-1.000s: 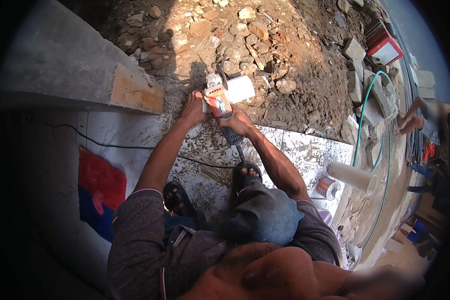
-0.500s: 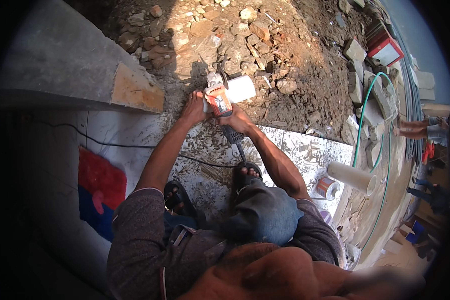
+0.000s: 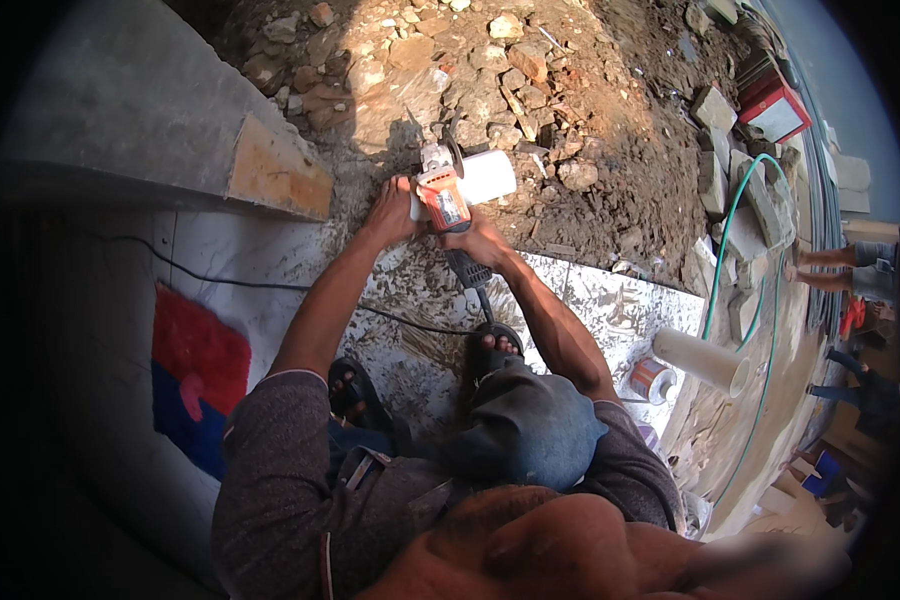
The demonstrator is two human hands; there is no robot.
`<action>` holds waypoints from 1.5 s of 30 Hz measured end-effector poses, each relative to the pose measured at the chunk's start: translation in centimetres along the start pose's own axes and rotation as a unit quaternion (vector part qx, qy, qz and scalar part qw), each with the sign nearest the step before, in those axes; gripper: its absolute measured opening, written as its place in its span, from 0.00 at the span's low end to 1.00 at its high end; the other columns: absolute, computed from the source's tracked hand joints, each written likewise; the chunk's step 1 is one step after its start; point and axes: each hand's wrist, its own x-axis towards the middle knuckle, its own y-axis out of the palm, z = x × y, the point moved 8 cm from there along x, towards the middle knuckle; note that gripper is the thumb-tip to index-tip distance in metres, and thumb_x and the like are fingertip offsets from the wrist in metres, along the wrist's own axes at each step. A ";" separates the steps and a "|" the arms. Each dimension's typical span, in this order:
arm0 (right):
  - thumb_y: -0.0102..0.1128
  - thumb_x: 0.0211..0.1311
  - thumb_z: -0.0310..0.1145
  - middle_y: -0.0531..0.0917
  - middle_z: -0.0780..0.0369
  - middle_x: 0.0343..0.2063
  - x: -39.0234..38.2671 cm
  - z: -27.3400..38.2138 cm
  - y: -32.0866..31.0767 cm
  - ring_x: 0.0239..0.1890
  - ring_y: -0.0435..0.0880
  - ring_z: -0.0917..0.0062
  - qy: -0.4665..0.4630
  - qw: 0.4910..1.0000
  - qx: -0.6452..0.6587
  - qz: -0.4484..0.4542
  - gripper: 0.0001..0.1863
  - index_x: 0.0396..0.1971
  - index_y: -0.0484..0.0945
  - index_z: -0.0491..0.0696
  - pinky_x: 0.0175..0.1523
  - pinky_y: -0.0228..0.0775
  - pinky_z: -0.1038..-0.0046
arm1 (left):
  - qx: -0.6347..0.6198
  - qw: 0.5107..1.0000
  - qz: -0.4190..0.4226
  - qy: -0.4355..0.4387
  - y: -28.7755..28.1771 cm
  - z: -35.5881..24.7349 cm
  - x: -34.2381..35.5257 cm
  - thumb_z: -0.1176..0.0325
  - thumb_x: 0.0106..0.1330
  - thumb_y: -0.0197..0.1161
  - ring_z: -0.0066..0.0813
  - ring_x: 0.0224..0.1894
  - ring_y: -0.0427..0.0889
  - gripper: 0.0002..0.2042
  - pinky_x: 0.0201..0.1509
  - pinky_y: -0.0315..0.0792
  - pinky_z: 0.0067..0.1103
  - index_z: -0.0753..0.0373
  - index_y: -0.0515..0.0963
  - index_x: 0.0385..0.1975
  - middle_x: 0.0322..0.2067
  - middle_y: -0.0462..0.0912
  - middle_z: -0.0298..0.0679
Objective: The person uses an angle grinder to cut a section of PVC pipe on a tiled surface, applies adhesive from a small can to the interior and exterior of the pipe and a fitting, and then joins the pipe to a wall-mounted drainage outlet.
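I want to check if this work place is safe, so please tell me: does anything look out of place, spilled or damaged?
Yes: the white floor is smeared with what looks like mud, unlike its cleaner left part. Also, the right hand grips an angle grinder, yet the sandals worn are open-toed, which seems risky.

Strong sunlight is falling on the stones [image 3: 410, 52], while a hard-edged shadow is darkening the dirt [image 3: 355, 165] beside the grey block [image 3: 150, 110]. The white pipe [image 3: 488, 176] is glaring, nearly washed out. The lens is bending edges toward a black rim. A patch at lower right is blurring, and the far right is looking soft, perhaps unfocused.
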 end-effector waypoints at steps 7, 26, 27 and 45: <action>0.70 0.41 0.32 0.82 0.58 0.42 -0.4 0.3 0.2 0.45 0.80 0.71 0.009 1.000 0.003 -0.010 0.32 0.52 0.72 0.42 0.53 0.71 0.70 | 0.009 0.998 0.054 -0.013 -1.0 -1.0 0.3 0.58 0.43 0.73 0.54 0.56 0.64 0.36 0.63 0.63 0.39 0.66 0.69 0.54 0.50 0.66 0.53; 0.69 0.42 0.33 0.82 0.58 0.41 -0.5 -2.0 0.1 0.43 0.81 0.70 0.027 0.997 -0.068 -0.015 0.33 0.53 0.71 0.43 0.51 0.72 0.70 | -0.019 0.999 0.041 -0.007 0.4 1.0 1.2 0.54 0.35 0.78 0.56 0.54 0.69 0.45 0.58 0.69 0.38 0.76 0.64 0.52 0.47 0.70 0.57; 0.70 0.41 0.33 0.82 0.58 0.41 -0.6 -2.0 -0.1 0.43 0.81 0.70 0.035 0.997 -0.071 -0.015 0.33 0.53 0.71 0.43 0.51 0.72 0.70 | -0.032 0.998 0.043 -0.012 0.0 0.7 1.3 0.54 0.34 0.78 0.56 0.54 0.70 0.46 0.57 0.70 0.38 0.77 0.63 0.52 0.47 0.71 0.58; 0.71 0.40 0.36 0.82 0.54 0.41 -0.7 -3.4 0.3 0.43 0.81 0.68 0.033 0.995 -0.094 -0.007 0.37 0.55 0.68 0.41 0.50 0.73 0.68 | -0.041 0.992 0.097 -0.065 -0.5 1.4 1.3 0.47 0.32 0.78 0.54 0.56 0.74 0.53 0.57 0.72 0.31 0.82 0.60 0.53 0.51 0.71 0.68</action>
